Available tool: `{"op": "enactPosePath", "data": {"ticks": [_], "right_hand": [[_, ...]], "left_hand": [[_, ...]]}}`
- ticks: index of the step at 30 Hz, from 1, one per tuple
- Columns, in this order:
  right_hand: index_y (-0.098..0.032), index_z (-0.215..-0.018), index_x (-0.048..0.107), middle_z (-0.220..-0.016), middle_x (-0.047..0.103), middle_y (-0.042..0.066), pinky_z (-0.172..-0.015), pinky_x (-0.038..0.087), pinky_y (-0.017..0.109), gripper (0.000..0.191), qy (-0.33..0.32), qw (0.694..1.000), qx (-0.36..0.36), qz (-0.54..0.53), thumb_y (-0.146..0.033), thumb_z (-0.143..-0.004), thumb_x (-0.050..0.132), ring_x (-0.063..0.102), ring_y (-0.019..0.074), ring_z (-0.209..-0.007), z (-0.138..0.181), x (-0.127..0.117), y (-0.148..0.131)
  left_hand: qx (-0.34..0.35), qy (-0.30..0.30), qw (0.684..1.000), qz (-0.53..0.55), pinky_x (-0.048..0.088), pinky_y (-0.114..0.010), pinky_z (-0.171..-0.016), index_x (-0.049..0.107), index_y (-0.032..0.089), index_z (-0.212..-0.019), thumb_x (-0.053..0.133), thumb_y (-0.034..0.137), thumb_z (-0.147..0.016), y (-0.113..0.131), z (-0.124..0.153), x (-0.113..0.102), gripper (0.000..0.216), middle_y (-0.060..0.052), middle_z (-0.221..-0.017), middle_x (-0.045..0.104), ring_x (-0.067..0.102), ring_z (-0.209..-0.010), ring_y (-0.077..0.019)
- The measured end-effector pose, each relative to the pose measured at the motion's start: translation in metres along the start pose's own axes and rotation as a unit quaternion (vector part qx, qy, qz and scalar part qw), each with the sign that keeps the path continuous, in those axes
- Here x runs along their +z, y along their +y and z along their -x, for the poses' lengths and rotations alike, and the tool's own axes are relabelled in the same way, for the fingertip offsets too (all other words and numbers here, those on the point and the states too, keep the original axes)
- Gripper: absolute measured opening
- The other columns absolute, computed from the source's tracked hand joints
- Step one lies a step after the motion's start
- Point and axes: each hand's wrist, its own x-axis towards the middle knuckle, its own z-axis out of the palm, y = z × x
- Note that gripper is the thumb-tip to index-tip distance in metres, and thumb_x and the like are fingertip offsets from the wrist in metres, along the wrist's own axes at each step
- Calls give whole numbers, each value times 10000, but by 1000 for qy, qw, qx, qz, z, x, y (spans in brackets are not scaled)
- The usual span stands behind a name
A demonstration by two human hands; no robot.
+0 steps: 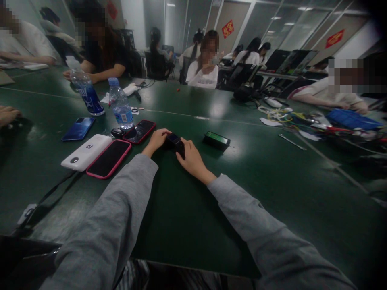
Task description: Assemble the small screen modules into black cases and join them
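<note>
Both half-curled on my feed, left hand (156, 141) and right hand (194, 159) around one black device (174, 139), possibly a handset.

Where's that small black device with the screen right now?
In the head view, the small black device is near the middle, held between the left hand and the right hand, left of the green-topped black box.

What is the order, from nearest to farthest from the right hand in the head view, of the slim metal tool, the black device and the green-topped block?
1. Black device: touching the right hand.
2. Green-topped block: just right of that hand.
3. Slim metal tool: much farther right.
</note>
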Motion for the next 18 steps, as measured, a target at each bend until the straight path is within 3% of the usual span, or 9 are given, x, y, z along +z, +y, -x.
{"op": "enactPosePath", "data": {"ticks": [18], "right_hand": [[-136,-1429,327,-1224,496,180,-919,511,514,581,3,1000,-3,-2,-265,-897,523,543,318,-1106,0,1,0]], "left_hand": [[-4,5,1000,3,486,-322,-945,746,183,-970,503,106,-854,-2,-1,2,280,-61,-1041,746,662,-990,-192]]}}
